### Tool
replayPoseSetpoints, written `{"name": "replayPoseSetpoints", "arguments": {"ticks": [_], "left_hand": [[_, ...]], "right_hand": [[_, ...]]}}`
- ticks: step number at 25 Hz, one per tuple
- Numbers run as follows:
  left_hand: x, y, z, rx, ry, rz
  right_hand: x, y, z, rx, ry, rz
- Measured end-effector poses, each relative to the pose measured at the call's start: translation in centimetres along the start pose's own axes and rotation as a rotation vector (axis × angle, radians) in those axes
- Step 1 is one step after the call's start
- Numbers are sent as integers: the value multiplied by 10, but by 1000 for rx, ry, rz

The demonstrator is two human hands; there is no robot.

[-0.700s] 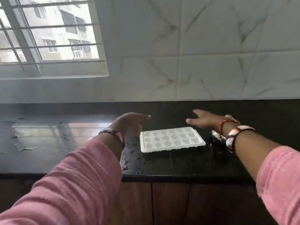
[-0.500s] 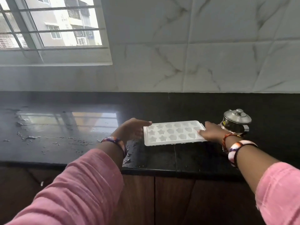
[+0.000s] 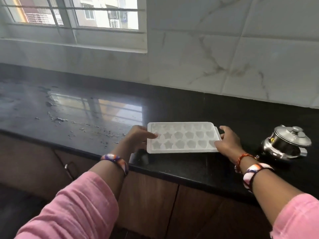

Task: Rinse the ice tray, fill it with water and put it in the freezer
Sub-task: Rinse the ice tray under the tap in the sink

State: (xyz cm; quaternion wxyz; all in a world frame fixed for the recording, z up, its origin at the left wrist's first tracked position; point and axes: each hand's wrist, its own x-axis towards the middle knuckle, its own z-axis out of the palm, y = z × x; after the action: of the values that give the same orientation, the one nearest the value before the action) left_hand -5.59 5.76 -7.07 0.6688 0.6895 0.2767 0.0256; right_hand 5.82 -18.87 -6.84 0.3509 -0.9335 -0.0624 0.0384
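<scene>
A white ice tray (image 3: 183, 137) with star and heart shaped cells lies flat on the black counter (image 3: 172, 107), near its front edge. My left hand (image 3: 138, 138) grips the tray's left end, thumb over the rim onto a cell. At the tray's right end my right hand (image 3: 227, 142) holds the edge, thumb on top and fingers curled round the far corner. Whether the tray is lifted off the counter is unclear.
A small steel pot with a lid (image 3: 286, 144) stands just right of my right hand. Water drops and streaks (image 3: 72, 123) cover the counter to the left. A window (image 3: 74, 16) and marble wall tiles (image 3: 224, 49) rise behind. Brown cabinet doors (image 3: 151, 200) sit below.
Both hands came in from hovering open above the counter and closed on the two ends of the tray. The view shifted left and down.
</scene>
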Motion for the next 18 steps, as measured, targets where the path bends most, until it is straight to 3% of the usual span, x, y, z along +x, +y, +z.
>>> {"name": "replayPoseSetpoints", "arguments": {"ticks": [5, 10, 18], "left_hand": [[-7, -6, -121, 196, 193, 69], [-2, -19, -295, 107, 448, 104], [-6, -35, -515, 114, 700, 82]], "right_hand": [[-1, -107, 74, -127, -123, -220], [-11, -254, 196, -217, -205, -454], [-41, -444, 349, -120, -291, -629]]}}
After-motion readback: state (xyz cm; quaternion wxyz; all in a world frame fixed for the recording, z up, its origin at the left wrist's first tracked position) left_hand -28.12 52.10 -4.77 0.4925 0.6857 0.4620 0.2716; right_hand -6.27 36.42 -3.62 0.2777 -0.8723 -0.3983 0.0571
